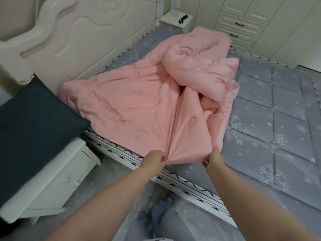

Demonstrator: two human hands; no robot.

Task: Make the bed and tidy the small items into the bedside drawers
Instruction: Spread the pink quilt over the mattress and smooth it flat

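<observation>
floor (111,185): grey | wardrobe (260,18): white (black handles) | headboard (90,32): cream, carved

My own body, seen from above.
Two bare forearms without sleeves; pale blue-grey fabric trousers (165,216) cover my legs below.

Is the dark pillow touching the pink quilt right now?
Cannot tell. In the head view the dark pillow's corner meets the pink quilt's edge, possibly only overlapping it.

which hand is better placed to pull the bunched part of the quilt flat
Right. The right hand grips the pink quilt edge nearest the bunched folds; the left hand holds the flatter side.
</observation>
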